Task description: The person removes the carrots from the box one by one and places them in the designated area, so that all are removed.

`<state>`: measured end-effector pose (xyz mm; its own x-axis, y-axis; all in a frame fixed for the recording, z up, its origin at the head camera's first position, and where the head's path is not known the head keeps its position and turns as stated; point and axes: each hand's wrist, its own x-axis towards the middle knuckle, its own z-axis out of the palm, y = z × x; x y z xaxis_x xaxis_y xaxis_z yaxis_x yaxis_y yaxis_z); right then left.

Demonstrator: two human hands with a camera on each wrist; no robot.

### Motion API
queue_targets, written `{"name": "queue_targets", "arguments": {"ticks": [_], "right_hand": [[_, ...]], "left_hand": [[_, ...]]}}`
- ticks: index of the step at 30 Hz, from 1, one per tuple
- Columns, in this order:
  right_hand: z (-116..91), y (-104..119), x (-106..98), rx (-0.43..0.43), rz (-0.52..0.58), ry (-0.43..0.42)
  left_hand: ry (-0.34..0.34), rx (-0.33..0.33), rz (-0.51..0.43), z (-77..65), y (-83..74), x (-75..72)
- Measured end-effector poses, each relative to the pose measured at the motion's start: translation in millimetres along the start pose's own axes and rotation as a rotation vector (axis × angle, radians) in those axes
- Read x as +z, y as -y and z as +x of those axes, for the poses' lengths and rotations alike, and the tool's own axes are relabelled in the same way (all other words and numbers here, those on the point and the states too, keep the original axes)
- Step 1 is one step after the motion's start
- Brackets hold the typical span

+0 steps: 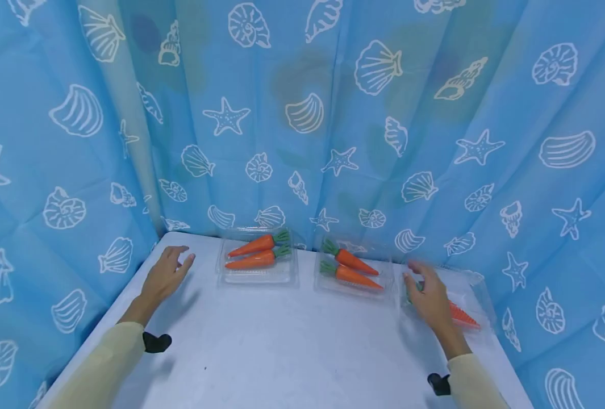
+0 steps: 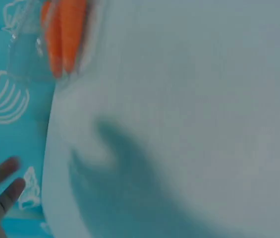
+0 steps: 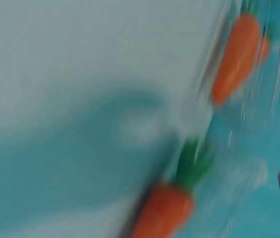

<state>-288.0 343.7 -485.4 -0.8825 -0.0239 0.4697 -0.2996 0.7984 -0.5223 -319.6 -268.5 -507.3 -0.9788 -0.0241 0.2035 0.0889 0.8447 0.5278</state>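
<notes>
My left hand [image 1: 165,276] hovers over the left part of the table with fingers spread and nothing in them. To its right stands a clear plastic tray [image 1: 258,278] with two orange carrots [image 1: 251,261] in it. A second clear tray [image 1: 345,291] in the middle also holds two carrots [image 1: 355,261]. Over the third clear tray [image 1: 478,284], at the right, is my right hand [image 1: 432,295], slightly blurred, its fingers loosely bent and apparently holding nothing. Partly hidden beneath that hand lies a carrot [image 1: 463,317]; its green top [image 3: 192,163] shows in the right wrist view.
A white table [image 1: 282,346] carries the trays along its far edge. Behind and on both sides hangs a blue curtain [image 1: 276,74] printed with white shells and starfish, close against the trays' back edges.
</notes>
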Motion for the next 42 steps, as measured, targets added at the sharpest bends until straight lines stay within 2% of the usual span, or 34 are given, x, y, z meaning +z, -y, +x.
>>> {"name": "queue_targets", "arguments": {"ticks": [2, 4, 7, 11, 13, 15, 19, 21, 24, 29, 32, 36, 39, 42], "right_hand": [[-2, 17, 21, -0.025, 0.118, -0.011], [-3, 34, 41, -0.032, 0.204, 0.030], [0, 59, 68, -0.020, 0.306, 0.098], [13, 92, 102, 0.027, 0.431, 0.204], [21, 110, 117, 0.046, 0.466, 0.250], [30, 127, 130, 0.027, 0.465, 0.284], [42, 153, 155, -0.067, 0.350, 0.323], [44, 160, 164, -0.090, 0.295, 0.338], [43, 163, 173, -0.080, 0.279, 0.347], [39, 159, 181, -0.058, 0.363, 0.330], [37, 158, 186, -0.080, 0.310, 0.338], [32, 157, 186, -0.100, 0.217, 0.368], [27, 157, 182, -0.083, 0.212, 0.383], [22, 159, 178, -0.085, 0.214, 0.396]], "left_hand": [[0.003, -0.072, -0.133, 1.0, -2.5, 5.9], [0.014, -0.159, -0.274, 7.4, -4.4, 14.6], [0.070, -0.276, -0.444, 24.5, -3.8, 34.1], [0.171, -0.369, -0.585, 50.5, 5.7, 62.8], [0.193, -0.400, -0.625, 55.5, 1.0, 66.2], [0.202, -0.428, -0.667, 54.5, -10.9, 60.9], [0.173, -0.464, -0.704, 39.8, -39.8, 43.7], [0.165, -0.468, -0.700, 35.2, -43.7, 44.2], [0.166, -0.464, -0.685, 32.4, -42.8, 52.6], [0.140, -0.454, -0.682, 31.2, -38.1, 62.8], [0.122, -0.455, -0.700, 29.4, -35.4, 61.8], [0.104, -0.512, -0.720, 27.2, -35.9, 65.1], [0.094, -0.513, -0.749, 24.5, -37.6, 65.7], [0.100, -0.480, -0.797, 20.5, -37.4, 62.8]]}}
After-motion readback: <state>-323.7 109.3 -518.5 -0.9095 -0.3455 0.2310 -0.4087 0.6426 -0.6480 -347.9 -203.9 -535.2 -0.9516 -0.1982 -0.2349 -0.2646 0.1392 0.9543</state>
